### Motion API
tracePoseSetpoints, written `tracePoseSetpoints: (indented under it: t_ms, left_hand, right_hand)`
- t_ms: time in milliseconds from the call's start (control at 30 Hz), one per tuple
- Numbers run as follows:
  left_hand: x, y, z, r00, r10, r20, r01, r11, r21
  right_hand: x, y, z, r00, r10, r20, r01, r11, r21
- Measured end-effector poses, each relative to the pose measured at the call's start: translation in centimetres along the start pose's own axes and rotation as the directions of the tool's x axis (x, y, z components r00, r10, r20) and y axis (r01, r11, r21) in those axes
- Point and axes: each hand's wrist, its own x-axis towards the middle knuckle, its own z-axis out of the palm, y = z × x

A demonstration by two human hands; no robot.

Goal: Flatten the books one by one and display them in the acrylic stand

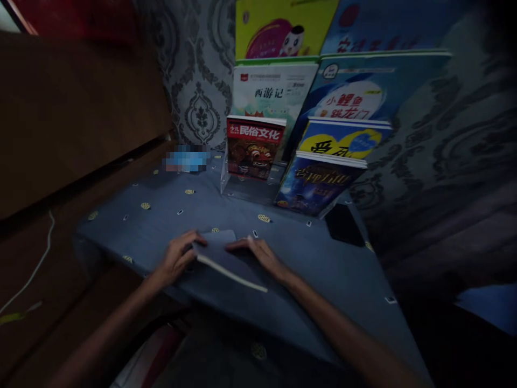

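Note:
A thin book (216, 249) with a plain grey-blue cover lies low over the table's front part, its pale page edge turned towards me. My left hand (180, 252) is closed around the book's left side, thumb and fingers at its corner. On the cover's right part rests my right hand (262, 254), fingers stretched out and pointing left. The cover shows no readable title in this dim light.
Behind the hands, a clear stepped rack (250, 189) holds several upright children's books, among them a red one (255, 151) and a dark blue one (319, 186). A black flat object (344, 223) lies right of it. A blurred blue item (188, 159) sits back left on the grey-blue tablecloth (161, 226).

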Motion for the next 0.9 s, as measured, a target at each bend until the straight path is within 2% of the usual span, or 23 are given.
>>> tracePoseSetpoints:
  t_ms: [100,133,200,300,467,600,667,767,900]
  left_hand:
    - [3.3,0.7,1.2,0.963,-0.197,-0.182,0.176,0.976,-0.127]
    - [4.3,0.8,1.5,0.938,-0.22,-0.268,0.183,0.971,-0.155]
    - [6.1,1.0,1.8,0.901,-0.248,-0.355,0.184,0.961,-0.205]
    - [7.8,1.0,1.8,0.866,-0.287,-0.409,0.173,0.94,-0.294]
    - [9.0,1.2,2.2,0.859,-0.377,-0.346,0.19,0.863,-0.469]
    - [9.6,2.4,3.0,0.867,-0.421,-0.264,0.196,0.778,-0.597]
    - [9.9,3.1,3.6,0.871,-0.452,-0.192,0.215,0.701,-0.68]
    - [10.2,3.4,4.4,0.864,-0.497,-0.085,0.257,0.579,-0.774]
    - [10.1,2.2,5.3,0.827,-0.562,-0.006,0.329,0.493,-0.806]
  right_hand:
    - [0.1,0.4,-0.1,0.99,0.116,-0.081,-0.086,0.947,0.308]
    - [0.1,0.6,0.0,0.986,0.13,-0.106,-0.08,0.92,0.384]
    - [0.3,0.9,0.1,0.981,0.123,-0.151,-0.036,0.877,0.479]
    - [0.5,1.2,0.3,0.976,0.069,-0.207,0.045,0.863,0.503]
    - [0.7,2.2,0.2,0.932,0.113,-0.345,0.019,0.934,0.357]
    - [1.0,2.2,-0.3,0.893,0.096,-0.439,0.036,0.958,0.283]
    - [1.1,1.6,-0.6,0.898,0.099,-0.429,0.044,0.95,0.31]
    - [1.0,0.5,-0.6,0.929,0.135,-0.344,0.021,0.911,0.413]
    - [0.8,-0.4,-0.5,0.944,0.193,-0.268,-0.036,0.867,0.498]
